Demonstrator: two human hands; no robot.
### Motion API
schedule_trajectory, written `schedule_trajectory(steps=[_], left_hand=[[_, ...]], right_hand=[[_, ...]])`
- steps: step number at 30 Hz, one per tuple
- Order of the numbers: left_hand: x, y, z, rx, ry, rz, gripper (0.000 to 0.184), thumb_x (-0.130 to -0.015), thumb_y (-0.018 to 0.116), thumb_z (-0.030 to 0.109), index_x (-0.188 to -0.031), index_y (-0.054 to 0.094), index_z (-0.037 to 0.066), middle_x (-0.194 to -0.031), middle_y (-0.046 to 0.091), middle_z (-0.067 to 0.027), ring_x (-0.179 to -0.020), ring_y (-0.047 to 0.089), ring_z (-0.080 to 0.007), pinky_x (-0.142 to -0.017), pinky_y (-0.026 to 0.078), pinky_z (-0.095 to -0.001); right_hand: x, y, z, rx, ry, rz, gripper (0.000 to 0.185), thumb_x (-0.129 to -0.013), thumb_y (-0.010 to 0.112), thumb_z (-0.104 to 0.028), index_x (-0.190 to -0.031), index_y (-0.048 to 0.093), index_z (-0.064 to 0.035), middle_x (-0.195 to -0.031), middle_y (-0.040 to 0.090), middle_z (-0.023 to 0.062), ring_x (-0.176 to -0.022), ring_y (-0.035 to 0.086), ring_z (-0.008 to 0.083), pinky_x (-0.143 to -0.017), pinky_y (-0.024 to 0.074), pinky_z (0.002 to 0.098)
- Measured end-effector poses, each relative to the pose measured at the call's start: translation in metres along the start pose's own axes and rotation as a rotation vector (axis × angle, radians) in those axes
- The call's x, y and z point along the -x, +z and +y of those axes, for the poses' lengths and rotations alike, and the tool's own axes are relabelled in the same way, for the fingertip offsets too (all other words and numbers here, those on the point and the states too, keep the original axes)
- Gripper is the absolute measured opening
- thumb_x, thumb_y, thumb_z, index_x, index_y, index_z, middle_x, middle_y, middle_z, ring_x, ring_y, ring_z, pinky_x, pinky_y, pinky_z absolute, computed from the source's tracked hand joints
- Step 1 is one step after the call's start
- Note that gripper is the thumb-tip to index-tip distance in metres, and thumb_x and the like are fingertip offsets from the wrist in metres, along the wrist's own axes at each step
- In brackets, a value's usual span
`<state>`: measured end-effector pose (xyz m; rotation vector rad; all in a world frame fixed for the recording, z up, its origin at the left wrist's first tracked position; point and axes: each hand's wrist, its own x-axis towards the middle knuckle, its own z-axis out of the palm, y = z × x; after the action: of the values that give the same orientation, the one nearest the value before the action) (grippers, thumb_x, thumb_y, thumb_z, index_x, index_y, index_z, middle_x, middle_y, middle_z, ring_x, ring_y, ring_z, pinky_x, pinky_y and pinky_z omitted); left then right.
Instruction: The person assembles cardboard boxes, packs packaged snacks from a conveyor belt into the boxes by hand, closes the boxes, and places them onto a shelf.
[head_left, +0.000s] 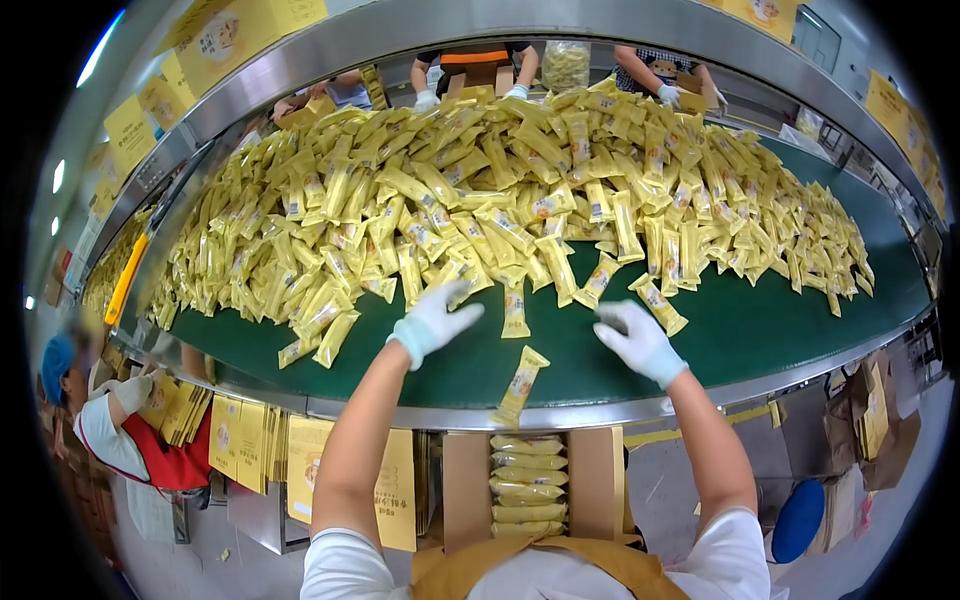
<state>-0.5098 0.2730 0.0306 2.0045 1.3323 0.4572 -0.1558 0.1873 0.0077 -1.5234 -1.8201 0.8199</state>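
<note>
A big heap of yellow wrapped snack packets covers most of a green conveyor belt. My left hand, in a white glove, hovers at the heap's near edge with fingers apart and nothing in it. Opposite it, my right hand, also gloved, is open and slightly curled beside a loose packet. Between the hands one packet lies upright to my view, and another single packet rests near the belt's front edge. Below, an open cardboard box holds several packets in a row.
A metal rim borders the belt's near side. Flat yellow cartons stand to my left, near a person in a red apron. Other people work across the belt. A blue stool is at lower right.
</note>
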Motion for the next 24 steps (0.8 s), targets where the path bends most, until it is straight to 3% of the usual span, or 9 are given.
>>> schedule_trajectory(steps=[1,3,5,7,11,15,16,20,24], left_hand=[[-0.024,0.009,-0.022,-0.208,-0.061,0.213,0.073,-0.085,0.074,0.047,-0.139,0.055,0.002,-0.14,0.059,-0.0168,-0.13,0.056,-0.0294,-0.107,0.045,-0.0345],[-0.061,0.018,-0.043,-0.239,-0.285,0.266,0.091,-0.074,0.077,0.058,-0.147,0.047,0.013,-0.151,0.048,-0.0137,-0.139,0.045,-0.0315,-0.111,0.036,-0.0506],[-0.081,0.026,-0.042,-0.32,-0.432,0.272,0.103,-0.067,0.079,0.064,-0.153,0.041,0.022,-0.156,0.041,-0.0111,-0.144,0.038,-0.0327,-0.112,0.03,-0.0629],[-0.091,0.037,-0.029,-0.451,-0.506,0.23,0.109,-0.063,0.08,0.066,-0.155,0.035,0.028,-0.157,0.04,-0.0091,-0.145,0.035,-0.033,-0.109,0.026,-0.0716],[-0.094,0.049,-0.042,-0.615,-0.428,0.228,0.096,-0.068,0.079,0.055,-0.153,0.036,0.042,-0.155,0.042,-0.0095,-0.145,0.034,-0.0362,-0.107,0.028,-0.0717],[-0.079,0.049,-0.052,-0.677,-0.277,0.169,0.084,-0.073,0.077,0.044,-0.149,0.041,0.041,-0.15,0.047,-0.0119,-0.14,0.042,-0.0311,-0.109,0.031,-0.0686],[-0.072,0.05,-0.051,-0.698,-0.216,0.183,0.078,-0.076,0.075,0.041,-0.147,0.044,0.039,-0.144,0.053,-0.012,-0.136,0.046,-0.0298,-0.108,0.034,-0.0619],[-0.045,0.06,-0.055,-0.67,-0.03,0.136,0.072,-0.075,0.074,0.039,-0.143,0.05,0.035,-0.135,0.057,-0.0108,-0.129,0.05,-0.0298,-0.102,0.039,-0.0501],[0.004,0.066,-0.043,-0.653,0.136,0.033,0.071,-0.075,0.073,0.034,-0.143,0.051,0.033,-0.135,0.056,-0.0111,-0.127,0.051,-0.0306,-0.102,0.039,-0.05]], right_hand=[[-0.026,0.007,0.017,0.177,-0.117,0.08,0.049,-0.093,0.067,-0.03,-0.133,0.059,-0.0027,-0.119,0.061,0.0165,-0.112,0.06,0.0306,-0.101,0.0465,0.0382],[-0.07,0.022,0.02,0.288,-0.063,0.075,0.068,-0.088,0.071,-0.038,-0.145,0.049,-0.009,-0.136,0.054,0.0183,-0.127,0.051,0.0384,-0.108,0.042,0.0373],[-0.121,0.051,0.047,0.278,-0.014,0.069,0.083,-0.079,0.072,-0.054,-0.15,0.044,-0.0206,-0.154,0.041,0.0182,-0.14,0.041,0.0393,-0.115,0.0329,0.0513],[-0.149,0.062,0.022,0.392,0.142,-0.011,0.087,-0.076,0.073,-0.057,-0.152,0.041,-0.0272,-0.157,0.036,0.0173,-0.142,0.038,0.0398,-0.115,0.0271,0.061],[-0.169,0.101,0.017,0.435,0.239,-0.001,0.092,-0.073,0.074,-0.059,-0.153,0.035,-0.0377,-0.16,0.03,0.015,-0.144,0.034,0.0399,-0.112,0.0182,0.0736],[-0.152,0.116,0.038,0.536,0.121,0.045,0.073,-0.077,0.071,-0.054,-0.143,0.05,-0.032,-0.148,0.045,0.015,-0.135,0.043,0.0368,-0.111,0.0235,0.0698],[-0.141,0.119,0.044,0.57,0.039,0.083,0.062,-0.078,0.07,-0.052,-0.134,0.058,-0.0299,-0.139,0.052,0.0137,-0.131,0.047,0.0346,-0.108,0.028,0.066],[-0.1,0.106,0.051,0.567,-0.049,0.049,0.057,-0.078,0.068,-0.053,-0.13,0.061,-0.0294,-0.139,0.054,0.0136,-0.133,0.046,0.0338,-0.106,0.0325,0.0594],[-0.048,0.087,0.051,0.674,-0.028,0.065,0.051,-0.079,0.067,-0.047,-0.127,0.064,-0.0281,-0.138,0.055,0.0139,-0.13,0.049,0.0352,-0.104,0.0348,0.0572]])
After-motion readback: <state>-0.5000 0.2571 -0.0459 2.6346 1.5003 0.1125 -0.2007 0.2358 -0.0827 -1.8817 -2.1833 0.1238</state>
